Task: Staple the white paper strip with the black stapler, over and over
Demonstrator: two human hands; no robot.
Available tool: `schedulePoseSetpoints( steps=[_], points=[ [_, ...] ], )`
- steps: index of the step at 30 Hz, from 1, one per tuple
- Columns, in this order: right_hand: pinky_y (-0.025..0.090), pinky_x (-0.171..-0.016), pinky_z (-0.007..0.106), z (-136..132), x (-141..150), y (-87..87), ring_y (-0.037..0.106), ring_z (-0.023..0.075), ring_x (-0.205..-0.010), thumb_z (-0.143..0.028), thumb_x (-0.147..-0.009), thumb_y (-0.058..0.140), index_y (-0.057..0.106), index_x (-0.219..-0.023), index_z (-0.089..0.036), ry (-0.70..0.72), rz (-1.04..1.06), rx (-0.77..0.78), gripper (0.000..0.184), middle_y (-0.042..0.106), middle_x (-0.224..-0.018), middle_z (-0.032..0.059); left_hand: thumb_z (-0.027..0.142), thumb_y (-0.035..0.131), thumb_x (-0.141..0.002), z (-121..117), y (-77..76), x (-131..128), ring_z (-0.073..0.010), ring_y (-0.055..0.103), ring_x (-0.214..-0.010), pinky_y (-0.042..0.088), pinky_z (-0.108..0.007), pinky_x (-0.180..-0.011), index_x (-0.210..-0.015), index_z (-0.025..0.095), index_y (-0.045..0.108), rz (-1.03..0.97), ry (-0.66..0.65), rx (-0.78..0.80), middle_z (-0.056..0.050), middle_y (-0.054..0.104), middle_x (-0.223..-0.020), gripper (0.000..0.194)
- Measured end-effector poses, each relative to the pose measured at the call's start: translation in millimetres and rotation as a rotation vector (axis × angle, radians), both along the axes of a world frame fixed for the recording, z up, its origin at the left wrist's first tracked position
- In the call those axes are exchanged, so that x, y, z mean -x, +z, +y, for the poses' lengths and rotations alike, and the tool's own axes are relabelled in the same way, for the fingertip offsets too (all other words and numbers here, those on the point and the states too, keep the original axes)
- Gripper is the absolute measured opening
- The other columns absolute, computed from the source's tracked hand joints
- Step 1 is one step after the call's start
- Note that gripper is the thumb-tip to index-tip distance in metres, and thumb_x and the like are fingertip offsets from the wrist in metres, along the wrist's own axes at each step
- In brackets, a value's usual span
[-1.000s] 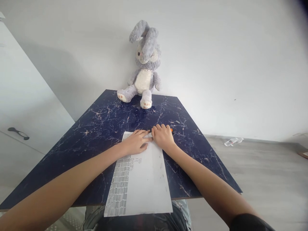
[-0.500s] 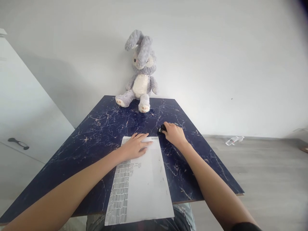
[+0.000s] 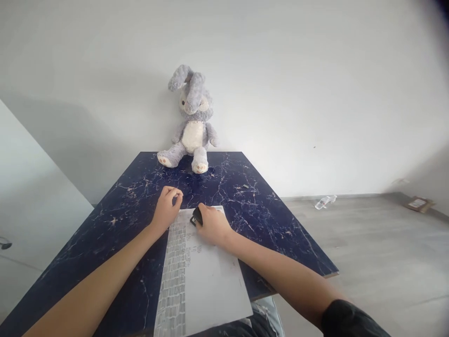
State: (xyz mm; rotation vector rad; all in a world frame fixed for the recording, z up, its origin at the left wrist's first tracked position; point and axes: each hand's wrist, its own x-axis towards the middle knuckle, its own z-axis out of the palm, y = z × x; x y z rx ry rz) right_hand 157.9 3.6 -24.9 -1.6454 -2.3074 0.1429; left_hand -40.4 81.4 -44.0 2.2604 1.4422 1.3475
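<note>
A white printed sheet of paper (image 3: 203, 276) lies lengthwise on the dark blue marbled table (image 3: 133, 206), hanging over the near edge. My right hand (image 3: 212, 224) rests on the sheet's far end, fingers closed round a small black object (image 3: 197, 216). My left hand (image 3: 167, 205) is just off the sheet's far left corner, over the table, its fingers curled loosely together with nothing showing in them.
A grey and white plush rabbit (image 3: 189, 121) sits against the white wall at the table's far edge. A small dark item (image 3: 246, 186) lies on the table to the right. On the floor beyond lie a plastic bottle (image 3: 324, 201) and a flat box (image 3: 418, 204).
My right hand picked up the black object right of the sheet and brought it left onto the paper's far end. My left hand left the paper and curled up beside it.
</note>
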Motion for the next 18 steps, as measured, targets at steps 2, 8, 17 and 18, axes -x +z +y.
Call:
schedulePoseSetpoints(
  steps=[2, 8, 17, 18],
  points=[
    [0.04, -0.061, 0.032, 6.5, -21.4, 2.1, 0.07, 0.0244, -0.084, -0.034, -0.094, 0.054, 0.056, -0.109, -0.027, -0.052, -0.023, 0.03, 0.016, 0.074, -0.102, 0.0069, 0.027, 0.05, -0.098, 0.8, -4.6, -1.4, -0.0215, 0.062, -0.098, 0.052, -0.037, -0.093, -0.096, 0.021, 0.066, 0.013, -0.035, 0.011, -0.007, 0.056, -0.104, 0.018],
    [0.035, -0.058, 0.027, 13.9, -126.6, 7.8, 0.065, 0.0204, -0.073, -0.036, -0.096, 0.056, 0.054, -0.105, -0.022, -0.187, -0.017, 0.086, 0.018, 0.07, -0.087, 0.0055, 0.032, 0.051, -0.099, -0.3, -11.7, -7.7, -0.0202, 0.064, -0.093, 0.053, -0.038, -0.093, -0.096, 0.021, 0.066, 0.029, -0.089, 0.041, -0.006, 0.053, -0.108, 0.019],
    [0.051, -0.083, 0.032, 47.6, -211.3, 6.1, 0.064, 0.0212, -0.105, -0.038, -0.108, 0.001, 0.06, -0.124, -0.02, -0.106, 0.239, -0.024, 0.064, 0.067, -0.117, 0.0122, 0.038, 0.047, -0.101, 2.6, -15.2, -4.9, -0.019, 0.065, -0.086, 0.054, -0.037, -0.088, -0.097, 0.022, 0.067, 0.021, -0.095, 0.118, -0.006, 0.053, -0.111, 0.025],
    [0.05, -0.091, 0.035, 55.9, -211.5, 4.7, 0.062, 0.0217, -0.113, -0.037, -0.108, 0.004, 0.061, -0.125, -0.02, -0.124, 0.198, -0.086, 0.062, 0.065, -0.124, 0.0134, 0.037, 0.047, -0.101, 4.3, -16.2, -3.2, -0.0193, 0.065, -0.087, 0.054, -0.037, -0.086, -0.097, 0.022, 0.067, 0.013, -0.094, 0.127, -0.006, 0.054, -0.111, 0.026]
  ],
)
